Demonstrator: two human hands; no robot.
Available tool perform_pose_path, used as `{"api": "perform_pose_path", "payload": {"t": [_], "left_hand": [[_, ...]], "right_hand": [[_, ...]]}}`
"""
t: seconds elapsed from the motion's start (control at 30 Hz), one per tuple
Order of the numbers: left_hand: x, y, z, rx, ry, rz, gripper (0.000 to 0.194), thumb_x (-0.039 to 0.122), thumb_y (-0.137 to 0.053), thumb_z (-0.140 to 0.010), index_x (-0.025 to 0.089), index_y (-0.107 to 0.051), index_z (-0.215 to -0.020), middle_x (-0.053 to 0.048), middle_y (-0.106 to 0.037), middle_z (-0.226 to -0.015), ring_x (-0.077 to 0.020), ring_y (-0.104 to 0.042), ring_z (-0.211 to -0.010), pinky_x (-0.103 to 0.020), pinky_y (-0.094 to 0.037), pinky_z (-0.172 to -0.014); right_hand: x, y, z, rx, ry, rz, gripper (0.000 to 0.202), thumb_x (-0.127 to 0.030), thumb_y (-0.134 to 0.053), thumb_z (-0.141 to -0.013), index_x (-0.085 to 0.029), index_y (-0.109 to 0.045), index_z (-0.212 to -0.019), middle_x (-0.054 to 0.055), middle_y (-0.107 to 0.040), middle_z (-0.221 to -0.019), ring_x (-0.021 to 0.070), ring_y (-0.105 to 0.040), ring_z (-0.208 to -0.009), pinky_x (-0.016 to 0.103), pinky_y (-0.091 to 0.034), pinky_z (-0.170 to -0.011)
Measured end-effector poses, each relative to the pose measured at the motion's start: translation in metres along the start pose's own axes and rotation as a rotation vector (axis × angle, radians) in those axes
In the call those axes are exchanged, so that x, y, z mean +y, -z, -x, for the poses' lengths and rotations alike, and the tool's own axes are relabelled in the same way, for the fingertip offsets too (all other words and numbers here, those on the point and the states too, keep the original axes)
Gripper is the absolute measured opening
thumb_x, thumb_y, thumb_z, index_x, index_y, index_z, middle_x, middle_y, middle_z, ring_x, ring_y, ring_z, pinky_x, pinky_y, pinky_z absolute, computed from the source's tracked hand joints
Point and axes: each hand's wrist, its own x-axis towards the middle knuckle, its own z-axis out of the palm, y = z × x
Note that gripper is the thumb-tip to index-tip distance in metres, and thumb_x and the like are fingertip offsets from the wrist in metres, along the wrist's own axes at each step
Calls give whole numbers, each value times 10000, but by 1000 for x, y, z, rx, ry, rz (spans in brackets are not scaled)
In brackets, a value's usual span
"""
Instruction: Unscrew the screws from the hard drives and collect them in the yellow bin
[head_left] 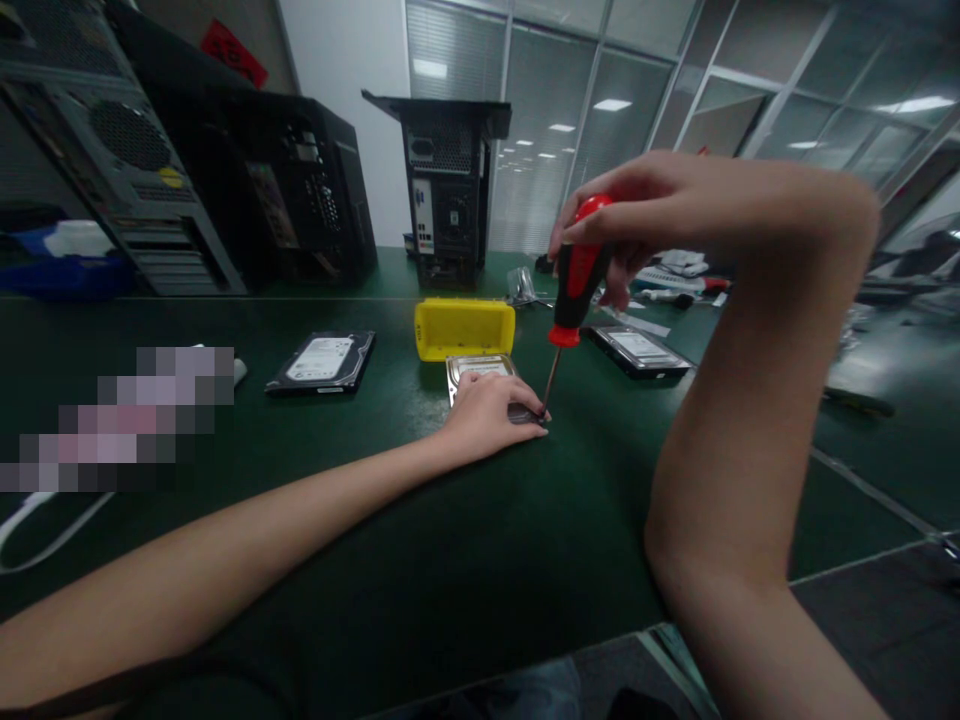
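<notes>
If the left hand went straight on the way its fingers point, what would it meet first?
Most likely the screwdriver, at its metal shaft near the tip, just past the left hand's fingertips; depth is unclear, so they may already touch.

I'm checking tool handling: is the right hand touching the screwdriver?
Touching. The head view shows the right hand closed around the screwdriver, with the thumb lying across its upper handle.

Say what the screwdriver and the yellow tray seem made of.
Screwdriver: the red-and-black handle looks plastic, its dull black parts perhaps rubber; the slim, straight shaft is probably metal. Yellow tray: probably smooth moulded plastic, judging by its even colour and rounded corners.
</notes>
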Motion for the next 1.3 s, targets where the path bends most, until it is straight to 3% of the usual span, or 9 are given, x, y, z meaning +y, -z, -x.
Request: {"api": "perform_pose_path", "payload": {"t": [0.23, 0.47, 0.7, 0.9, 0.97, 1.1, 1.3], "left_hand": [[0, 1, 0, -6, 0, 11, 152, 352, -700, -755, 268, -722, -879, 8, -690, -1048, -240, -572, -1049, -462, -284, -968], [0, -1, 0, 9, -20, 18, 131, 349, -695, -758, 272, -721, -860, 23, -689, -1028, -233, -575, -1035, -449, -284, -956], [-1, -1, 0, 14, -35, 11, 135, 355, -692, -761, 275, -724, -865, 26, -687, -1021, -234, -578, -1029, -430, -300, -949], [-1, 0, 0, 8, -18, 17, 134, 351, -695, -759, 274, -722, -866, 29, -689, -1028, -234, -576, -1036, -439, -287, -949], [-1, 0, 0, 6, -13, 11, 136, 348, -697, -756, 277, -720, -870, 34, -689, -1029, -230, -576, -1033, -445, -281, -946], [0, 0, 0, 2, -12, 7, 134, 338, -692, -760, 273, -721, -874, 28, -691, -1032, -234, -574, -1038, -446, -279, -945], [1, 1, 1, 2, -10, 5, 125, 332, -690, -761, 268, -720, -864, 27, -692, -1027, -232, -575, -1035, -446, -279, -942]], "right_hand": [[9, 0, -11, 12, 37, 64, 297, -444, -565, -858, -186, -610, -998, 60, -693, -927, 124, -649, -638, 228, -540, -581], [4, -3, -13, 87, -4, 161, 339, -486, -552, -854, -165, -634, -924, 64, -694, -857, 110, -637, -645, 188, -490, -548], [3, -3, -13, 87, 56, 227, 331, -470, -557, -854, -167, -637, -959, 59, -687, -889, 105, -623, -638, 187, -470, -538], [9, -3, -18, 77, -8, 169, 481, -605, -480, -846, -152, -635, -894, 56, -674, -784, 99, -586, -552, 198, -435, -474], [8, -4, -18, 88, -43, 61, 455, -563, -438, -888, -149, -628, -885, 55, -682, -813, 95, -589, -546, 211, -466, -508], [5, -5, -15, 110, -57, -16, 255, -278, -417, -943, -170, -648, -941, 43, -689, -927, 96, -619, -622, 220, -501, -591], [11, -3, -17, 83, 64, 57, 245, -388, -502, -909, -202, -618, -1019, 27, -670, -838, 97, -606, -585, 188, -454, -485]]}}
